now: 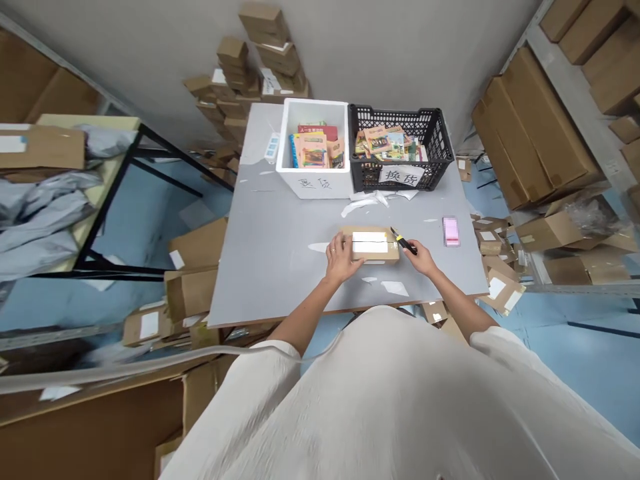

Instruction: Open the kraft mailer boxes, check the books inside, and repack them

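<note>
A small cardboard parcel [371, 235] with a white label lies on the grey table [280, 253] in front of me. My left hand [341, 259] rests on the parcel's left end, fingers wrapped against it, a ring on one finger. My right hand [423, 259] grips a black and yellow utility knife [403, 241], whose tip touches the parcel's right end.
A white foam box [313, 180] and a black plastic crate [395, 175], both holding books, stand at the table's far edge. A pink phone [451, 231] lies to the right. Paper scraps litter the tabletop. Cardboard boxes crowd the floor and the shelves on the right.
</note>
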`<state>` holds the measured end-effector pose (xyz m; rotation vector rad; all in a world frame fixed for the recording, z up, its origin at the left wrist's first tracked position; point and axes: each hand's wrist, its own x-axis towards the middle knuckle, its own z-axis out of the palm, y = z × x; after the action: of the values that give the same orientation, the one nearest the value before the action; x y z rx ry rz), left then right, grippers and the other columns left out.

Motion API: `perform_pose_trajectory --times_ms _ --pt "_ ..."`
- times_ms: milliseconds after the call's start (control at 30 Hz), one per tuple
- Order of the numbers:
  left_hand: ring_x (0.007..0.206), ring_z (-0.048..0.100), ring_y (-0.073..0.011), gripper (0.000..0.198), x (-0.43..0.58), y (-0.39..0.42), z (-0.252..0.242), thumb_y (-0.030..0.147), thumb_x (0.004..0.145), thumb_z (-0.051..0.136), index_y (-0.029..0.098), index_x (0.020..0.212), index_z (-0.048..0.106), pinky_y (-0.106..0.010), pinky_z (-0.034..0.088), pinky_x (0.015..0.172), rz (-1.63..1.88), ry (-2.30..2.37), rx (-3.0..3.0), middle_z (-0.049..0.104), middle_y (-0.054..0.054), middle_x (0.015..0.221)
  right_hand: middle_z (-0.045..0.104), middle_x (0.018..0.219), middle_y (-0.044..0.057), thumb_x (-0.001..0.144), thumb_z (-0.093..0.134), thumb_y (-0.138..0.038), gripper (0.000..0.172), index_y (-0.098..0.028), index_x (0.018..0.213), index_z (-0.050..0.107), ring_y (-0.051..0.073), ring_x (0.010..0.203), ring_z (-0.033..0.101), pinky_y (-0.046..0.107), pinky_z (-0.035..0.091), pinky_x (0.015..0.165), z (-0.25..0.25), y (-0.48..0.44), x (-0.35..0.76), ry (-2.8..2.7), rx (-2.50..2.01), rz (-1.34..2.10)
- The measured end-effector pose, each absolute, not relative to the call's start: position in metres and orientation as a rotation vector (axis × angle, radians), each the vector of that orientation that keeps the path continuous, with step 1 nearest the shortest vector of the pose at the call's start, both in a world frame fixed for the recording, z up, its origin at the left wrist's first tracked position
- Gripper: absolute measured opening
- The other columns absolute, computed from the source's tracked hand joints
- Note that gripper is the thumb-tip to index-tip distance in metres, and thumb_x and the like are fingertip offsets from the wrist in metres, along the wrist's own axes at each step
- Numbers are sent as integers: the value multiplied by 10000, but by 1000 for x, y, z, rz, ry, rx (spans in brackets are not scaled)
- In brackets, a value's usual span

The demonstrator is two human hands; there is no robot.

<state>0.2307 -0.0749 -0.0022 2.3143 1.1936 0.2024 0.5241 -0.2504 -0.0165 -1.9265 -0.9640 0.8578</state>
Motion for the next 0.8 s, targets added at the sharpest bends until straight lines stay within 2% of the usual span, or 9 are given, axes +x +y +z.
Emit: perform_pose_trajectory --times_ms 67,133,200,400,500,567,733,800 --pt "1703 302 -505 1019 217 -74 -7 537 883 852 243 1749 404 -670 311 1356 167 1256 2220 256 -232 1865 804 1345 112 938 700 -709 587 -274 1329 731 364 1288 735 582 585 1150 -17 -246 516 -961 -1900 907" --pt "1622 442 -480 1020 210 -72 -10 510 913 816 251 1781 346 -628 419 1303 125 1257 2096 346 -227 1810 820 1319 98 931 712 -707 576 -282 1319 727 362 1314 732 581 579 1166 -16 -242 510 -963 -1882 943" --pt "1560 518 -447 1022 209 -69 -11 502 926 797 254 1797 324 -581 467 1275 106 1236 2008 436 -211 1738 827 1307 98 926 715 -711 585 -280 1321 720 359 1302 741 575 580 1162 -13 -240 506 -967 -1874 958" --pt "1503 579 -408 897 223 -61 0 701 884 812 315 1657 570 -491 512 1232 158 1336 1926 588 -152 1560 831 1226 102 957 646 -752 627 -268 1355 677 330 1165 767 540 596 1101 -3 -238 515 -884 -1901 865" --pt "1446 635 -411 837 232 -57 1 707 881 812 296 1588 634 -490 542 1187 121 1380 1867 645 -164 1497 829 1143 89 960 637 -768 625 -267 1333 669 309 1092 762 532 605 1068 -2 -237 519 -845 -1910 860" --pt "1446 642 -411 842 237 -55 -1 666 897 810 271 1611 601 -496 549 1172 147 1390 1834 672 -177 1503 822 1132 86 951 641 -782 632 -265 1312 666 295 1081 752 517 615 1045 -4 -237 518 -812 -1905 854" --pt "1415 684 -346 933 240 -54 -11 455 958 755 228 1771 358 -465 560 1161 260 1352 1768 708 -174 1549 798 1136 84 954 639 -797 648 -252 1302 674 262 1100 734 457 619 1023 -11 -239 512 -797 -1880 841" --pt "1392 704 -338 936 237 -56 -15 380 958 722 214 1787 321 -470 568 1157 237 1344 1749 700 -177 1569 796 1139 82 957 626 -804 646 -252 1289 673 264 1114 735 463 618 1029 -15 -242 512 -801 -1902 856"
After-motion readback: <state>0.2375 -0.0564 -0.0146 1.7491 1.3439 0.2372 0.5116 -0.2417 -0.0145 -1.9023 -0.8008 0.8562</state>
